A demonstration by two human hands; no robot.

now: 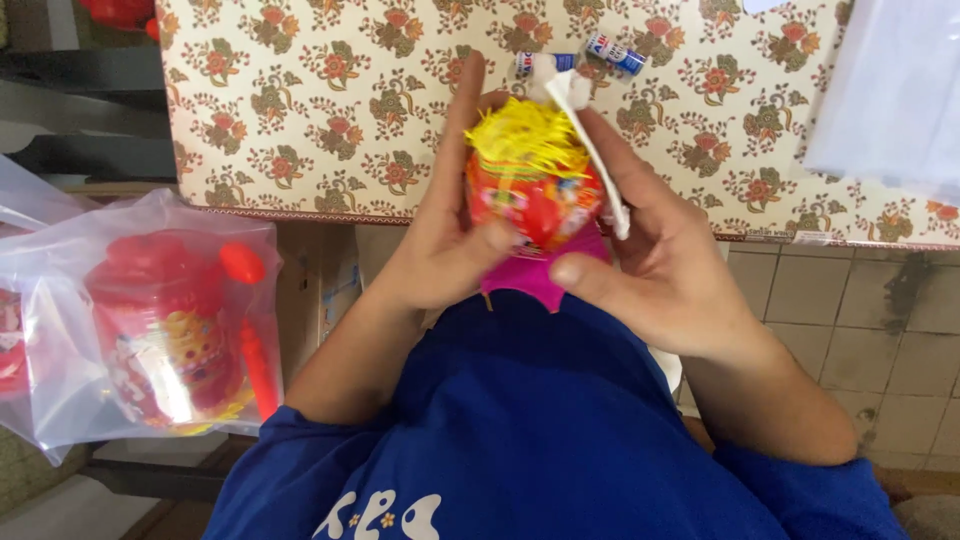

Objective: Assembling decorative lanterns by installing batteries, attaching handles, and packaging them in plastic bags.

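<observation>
Both my hands hold a small red lantern-like ornament (pixel 530 205) with a yellow tassel top and a pink base, in front of my chest. My left hand (pixel 445 225) cups its left side, thumb across the front. On the ornament's right, my right hand (pixel 665 260) grips it with the thumb under the pink base. A white strip (pixel 590 140) lies between my right fingers and runs over the ornament's top.
A table with a floral cloth (pixel 330 100) lies ahead, with two glue sticks (pixel 615 52) on it. Clear plastic sheets (pixel 890 90) sit at the table's right. A clear bag (pixel 160 320) with red ornaments rests at the left. Tiled floor (pixel 850 300) shows at the right.
</observation>
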